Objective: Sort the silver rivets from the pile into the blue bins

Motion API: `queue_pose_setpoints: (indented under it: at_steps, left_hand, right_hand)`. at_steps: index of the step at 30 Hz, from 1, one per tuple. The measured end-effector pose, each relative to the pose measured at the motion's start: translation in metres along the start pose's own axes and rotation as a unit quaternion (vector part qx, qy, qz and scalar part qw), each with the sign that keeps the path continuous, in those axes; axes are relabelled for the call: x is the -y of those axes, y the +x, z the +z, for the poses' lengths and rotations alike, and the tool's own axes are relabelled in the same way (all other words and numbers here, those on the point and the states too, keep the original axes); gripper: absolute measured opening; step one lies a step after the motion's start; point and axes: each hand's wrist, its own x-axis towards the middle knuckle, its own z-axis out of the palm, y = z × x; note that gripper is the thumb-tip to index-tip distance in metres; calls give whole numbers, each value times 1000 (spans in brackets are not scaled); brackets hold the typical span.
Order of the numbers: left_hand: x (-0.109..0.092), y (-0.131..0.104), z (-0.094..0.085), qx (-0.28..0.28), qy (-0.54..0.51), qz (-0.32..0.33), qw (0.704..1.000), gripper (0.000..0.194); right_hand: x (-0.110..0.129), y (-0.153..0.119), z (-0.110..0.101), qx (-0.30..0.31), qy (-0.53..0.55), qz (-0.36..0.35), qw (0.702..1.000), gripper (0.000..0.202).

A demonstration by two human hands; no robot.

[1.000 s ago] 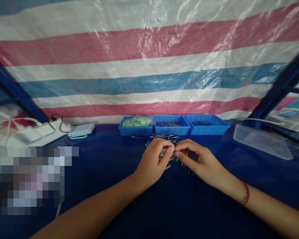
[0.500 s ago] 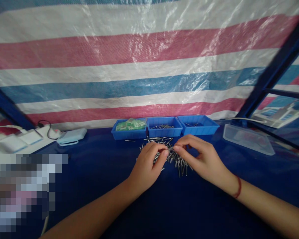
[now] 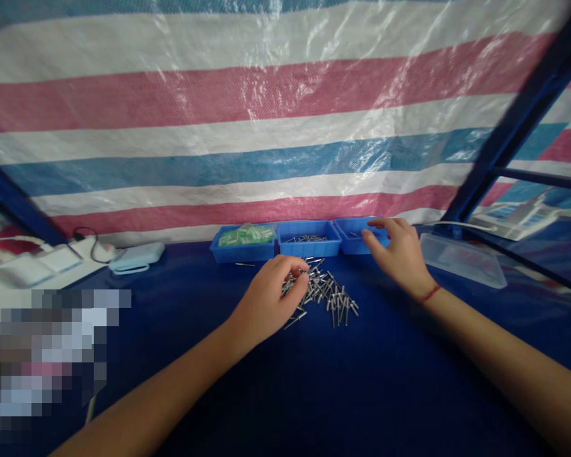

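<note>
The right hand [image 3: 402, 257] has swung away from the left hand [image 3: 269, 295] and up to the right-hand bin [image 3: 354, 246], thumb and fingers spread apart; I can't make out anything in it. The left hand hangs back at the heap of metal pins [image 3: 337, 299], its thumb and forefinger drawn narrow, and whether they pinch a pin I can't tell. So it looks like small-piece handwork, between heap and bin; the pins lie crossed, and lifting one calls for a light fingertip grip. The heap sits on the dark blue table [image 3: 285, 393], in front of the middle bin [image 3: 309, 249], which has more pins inside. Green packets [image 3: 247, 235] fill the left-hand bin [image 3: 245, 255]. Behind hangs a striped plastic sheet [image 3: 266, 95].
</note>
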Motion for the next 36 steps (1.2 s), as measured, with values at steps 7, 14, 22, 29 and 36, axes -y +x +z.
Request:
queue_pose_setpoints:
  at_steps: [7,14,22,29,36]
  left_hand:
    - [-6,-19,-27,223,173,-11,959,15]
    - [-8,-29,-9,249,303,31,920,21]
    - [2,-40,3,180,311,51,932,15]
    - [2,-43,4,143,322,18,936,16]
    - [-3,-44,1,101,217,23,971,19]
  right_hand:
    - [61,-29,-24,94,128,-135,978,14]
    - [80,-47,-31,172,199,-202,943,10]
    - [87,-58,-28,261,223,-235,909,10]
    - [91,-60,-29,302,216,-256,893,13]
    - [89,-60,-27,286,223,-253,897,14]
